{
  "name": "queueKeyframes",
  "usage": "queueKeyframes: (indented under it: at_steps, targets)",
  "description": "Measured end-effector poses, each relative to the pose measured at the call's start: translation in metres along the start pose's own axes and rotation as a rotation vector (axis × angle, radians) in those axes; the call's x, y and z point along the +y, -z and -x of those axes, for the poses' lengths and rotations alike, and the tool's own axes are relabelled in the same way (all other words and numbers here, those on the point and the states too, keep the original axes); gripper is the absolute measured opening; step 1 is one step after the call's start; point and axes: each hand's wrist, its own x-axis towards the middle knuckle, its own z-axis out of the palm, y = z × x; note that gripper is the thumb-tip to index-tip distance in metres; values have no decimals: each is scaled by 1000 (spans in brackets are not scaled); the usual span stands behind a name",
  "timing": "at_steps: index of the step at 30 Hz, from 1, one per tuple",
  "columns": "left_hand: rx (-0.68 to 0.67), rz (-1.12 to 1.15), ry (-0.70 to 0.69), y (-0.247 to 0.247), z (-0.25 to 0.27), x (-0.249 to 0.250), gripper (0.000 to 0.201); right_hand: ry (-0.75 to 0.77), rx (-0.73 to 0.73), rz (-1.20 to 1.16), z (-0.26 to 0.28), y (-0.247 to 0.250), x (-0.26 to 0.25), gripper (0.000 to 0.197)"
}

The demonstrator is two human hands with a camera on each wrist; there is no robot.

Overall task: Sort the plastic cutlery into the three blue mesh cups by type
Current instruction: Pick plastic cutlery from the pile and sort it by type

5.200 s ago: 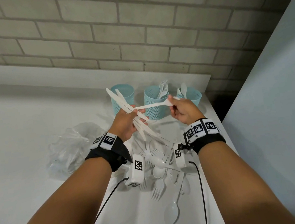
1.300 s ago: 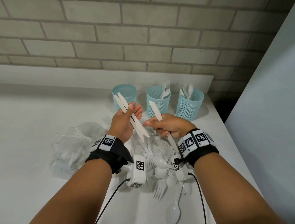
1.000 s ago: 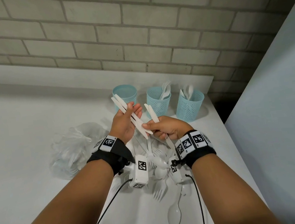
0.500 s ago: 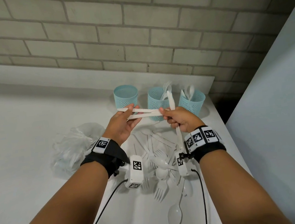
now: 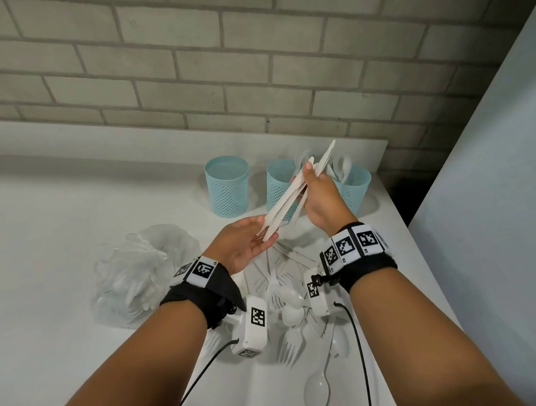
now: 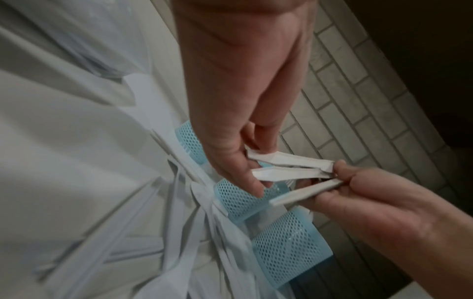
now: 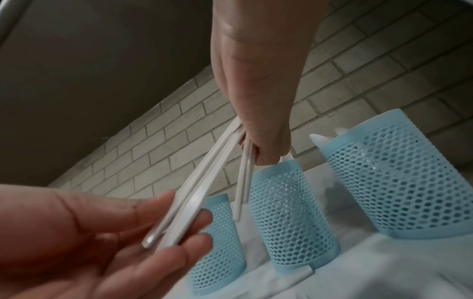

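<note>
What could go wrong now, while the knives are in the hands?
1. The right hand pinches the knives near one end and they fan apart, so one may slip out.
2. The left hand only supports their lower ends with open fingers.
3. The knives hang over the middle cup, which holds forks; they could drop there.

Both forearms extended forward, wrists banded. Right hand (image 5: 321, 196) raised above the left, fingers and thumb curled, pinching a bundle of knives (image 5: 295, 192) near its upper end. Left hand (image 5: 243, 244) lower, palm up, fingers nearly straight and relaxed, fingertips (image 7: 197, 220) touching the bundle's lower ends.
</note>
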Motion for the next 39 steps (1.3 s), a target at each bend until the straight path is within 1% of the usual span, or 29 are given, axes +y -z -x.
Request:
queueKeyframes:
  at_steps: [3,5,8,11,13,16,19,21,23,26,28,30,32,35,37,39]
  targets:
    - [40,14,7,-1,-2,-6,11,-22,-116,-151,8,-4,-3,20]
    - [66,58,11,-5,-4,-7,17,-3,-160,-200,13,-8,-5,18]
    - [34,144,100,-11,-2,-4,35,50,-175,-187,15,-14,-6,12]
    - [-28,206,179,-13,2,1,53,93,-272,-130,20,-17,-9,11]
    - [-49,262,199,-11,3,3,57,98,-333,-89,23,-19,-11,11]
    - [-41,274,195,-9,4,4,53,110,-370,-66,25,-22,-13,11]
    - [-21,267,179,-9,3,3,36,100,-345,-57,24,-25,-10,12]
    - [11,234,179,-9,0,2,25,78,-343,72,24,-26,-8,14]
    - [58,165,171,-9,-3,1,25,50,-339,263,23,-26,-8,15]
    - [135,87,90,-9,-7,2,26,40,-295,504,18,-22,-8,14]
    - [144,41,37,-8,-9,2,24,2,-341,581,15,-22,-7,14]
    - [135,12,18,-7,-9,2,22,-43,-384,577,13,-25,-8,16]
    - [159,-11,7,-5,-9,4,21,-47,-379,578,7,-30,-13,17]
    - [242,-73,-30,2,-9,9,19,4,-334,602,-8,-41,-27,17]
    - [284,-108,-56,10,-8,14,8,60,-291,558,-22,-52,-38,16]
    - [314,-147,-71,18,-5,19,9,120,-221,498,-37,-65,-45,15]
